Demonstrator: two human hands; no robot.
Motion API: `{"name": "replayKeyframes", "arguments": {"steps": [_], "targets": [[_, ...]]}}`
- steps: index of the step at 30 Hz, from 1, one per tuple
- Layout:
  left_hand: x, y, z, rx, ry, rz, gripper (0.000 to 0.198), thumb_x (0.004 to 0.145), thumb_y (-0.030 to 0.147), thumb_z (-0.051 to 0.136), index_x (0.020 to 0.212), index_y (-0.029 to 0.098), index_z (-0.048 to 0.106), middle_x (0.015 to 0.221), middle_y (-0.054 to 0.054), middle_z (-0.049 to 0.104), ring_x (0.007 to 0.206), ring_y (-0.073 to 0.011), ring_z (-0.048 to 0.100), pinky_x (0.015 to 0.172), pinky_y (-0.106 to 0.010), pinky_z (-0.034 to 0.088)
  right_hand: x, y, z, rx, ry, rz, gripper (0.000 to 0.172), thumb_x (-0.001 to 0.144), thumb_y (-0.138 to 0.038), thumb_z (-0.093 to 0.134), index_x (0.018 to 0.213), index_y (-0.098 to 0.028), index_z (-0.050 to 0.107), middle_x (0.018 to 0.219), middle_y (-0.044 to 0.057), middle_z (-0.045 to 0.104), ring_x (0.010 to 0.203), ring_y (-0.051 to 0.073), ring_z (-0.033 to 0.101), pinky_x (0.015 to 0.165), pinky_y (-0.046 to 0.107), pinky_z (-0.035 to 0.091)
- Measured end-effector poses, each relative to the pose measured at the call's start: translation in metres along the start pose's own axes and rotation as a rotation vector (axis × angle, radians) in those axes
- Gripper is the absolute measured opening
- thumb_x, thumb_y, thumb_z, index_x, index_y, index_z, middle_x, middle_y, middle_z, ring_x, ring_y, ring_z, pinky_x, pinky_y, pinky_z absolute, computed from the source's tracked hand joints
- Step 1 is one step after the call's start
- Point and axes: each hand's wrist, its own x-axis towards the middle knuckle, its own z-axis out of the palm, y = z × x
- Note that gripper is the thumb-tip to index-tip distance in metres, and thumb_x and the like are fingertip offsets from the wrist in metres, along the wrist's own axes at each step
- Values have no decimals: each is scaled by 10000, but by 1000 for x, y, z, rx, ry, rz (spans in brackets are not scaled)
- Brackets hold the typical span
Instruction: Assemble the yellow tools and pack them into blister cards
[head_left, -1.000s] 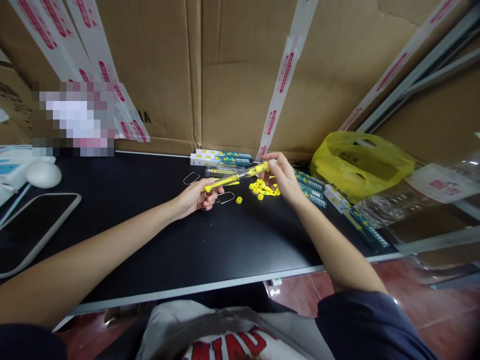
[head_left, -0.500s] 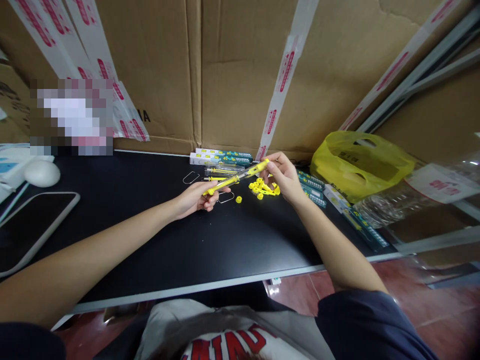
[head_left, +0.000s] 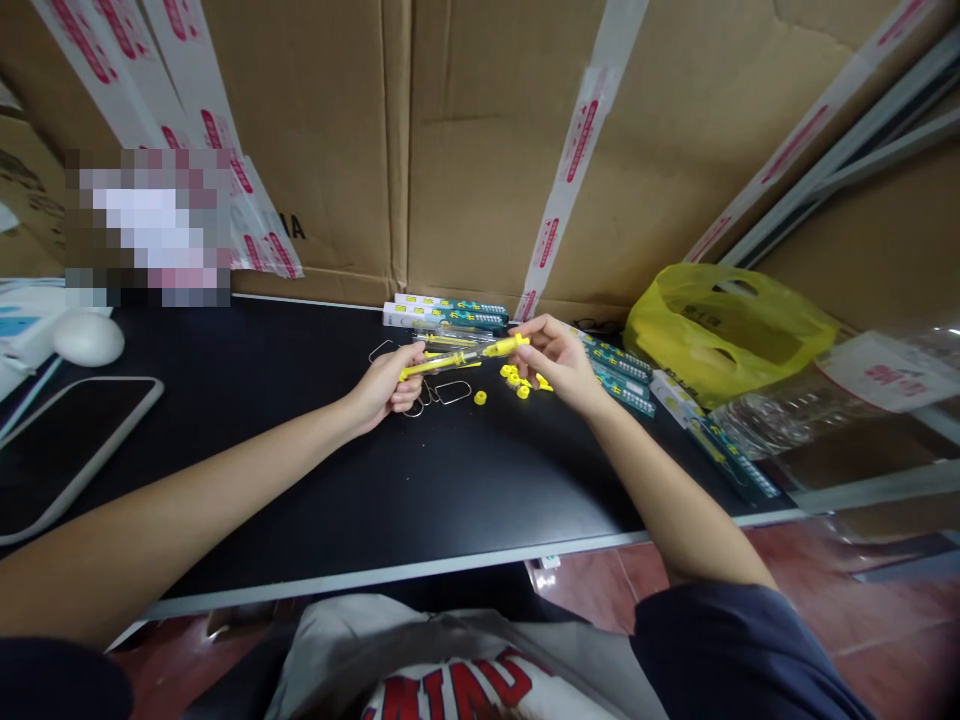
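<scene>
A slim clear tube with yellow parts, which looks like a tubular spring scale [head_left: 457, 359], is held slanting above the black table. My left hand [head_left: 384, 392] is closed around its lower left end. At the upper right end, my right hand [head_left: 559, 362] pinches the yellow end piece [head_left: 507, 346] between thumb and fingers. Whether that piece is fully seated on the tube, I cannot tell. Small yellow caps [head_left: 523, 391] lie in a loose pile below my right hand, with a single yellow cap [head_left: 480, 398] apart from them. Bent wire loops [head_left: 453, 393] lie beside my left hand.
Printed boxes [head_left: 446, 314] lie at the back, and more green boxes [head_left: 624, 388] sit right of my right hand. A yellow plastic bag [head_left: 720, 330] and a clear bottle [head_left: 772, 420] are at the right. At the left lies a phone [head_left: 75, 450]. Cardboard [head_left: 480, 180] rises behind the table.
My left hand has closed more tightly around the tube's lower end. The right hand has come slightly lower, and the tube lies at a flatter slant. More wire loops show.
</scene>
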Motion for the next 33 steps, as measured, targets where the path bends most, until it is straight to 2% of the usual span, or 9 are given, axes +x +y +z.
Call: {"name": "replayKeyframes", "arguments": {"steps": [3, 10, 16, 20, 24, 28, 33], "targets": [[-2, 3, 0, -18, 45, 42, 191, 876, 334, 554, 774, 185, 494, 425, 108, 284, 311, -29, 236, 319, -132, 172, 0, 0, -1, -18, -19, -4, 320, 815, -384, 691, 1011, -173, 551, 776, 1, 635, 546, 65, 575, 393, 157, 434], [-2, 2, 1, -10, 12, 141, 136, 876, 292, 559, 808, 183, 515, 467, 94, 344, 334, -22, 285, 341, -131, 198, 1, -3, -2, -29, -10, 1, 303, 827, -405, 673, 949, -175, 519, 737, 0, 658, 532, 72, 594, 407, 164, 459], [-3, 3, 1, -12, 38, 99, 176, 889, 328, 559, 798, 186, 510, 445, 101, 307, 322, -22, 271, 333, -129, 178, 1, -2, -6, -68, -33, -21, 311, 795, -372, 711, 980, -169, 567, 795, 19, 679, 565, 86, 615, 444, 189, 513], [-3, 3, 1, -70, -2, 43, 222, 875, 382, 589, 812, 180, 524, 456, 102, 300, 321, -19, 278, 329, -127, 182, 1, -3, -6, -69, -23, -21, 317, 780, -371, 724, 981, -176, 575, 805, 14, 674, 579, 87, 617, 460, 193, 528], [-2, 2, 1, -97, -13, -5, 220, 852, 360, 631, 803, 179, 515, 446, 109, 294, 313, -20, 267, 318, -124, 165, 0, -4, -5, -66, -28, -12, 313, 784, -366, 718, 995, -182, 579, 836, 21, 676, 599, 86, 614, 475, 196, 533], [-2, 3, 2, -81, 4, -12, 212, 869, 352, 607, 794, 180, 509, 424, 112, 286, 306, -25, 261, 313, -124, 167, 0, -4, -5, -73, -45, -3, 323, 782, -364, 718, 1010, -179, 582, 852, 30, 679, 602, 90, 619, 475, 200, 528], [-3, 3, 2, -67, -52, 3, 237, 833, 343, 657, 775, 192, 484, 449, 107, 316, 318, -20, 279, 321, -120, 182, 1, -3, -5, -56, -27, -10, 316, 791, -376, 706, 991, -178, 563, 835, 27, 684, 583, 88, 622, 466, 199, 525]]}}
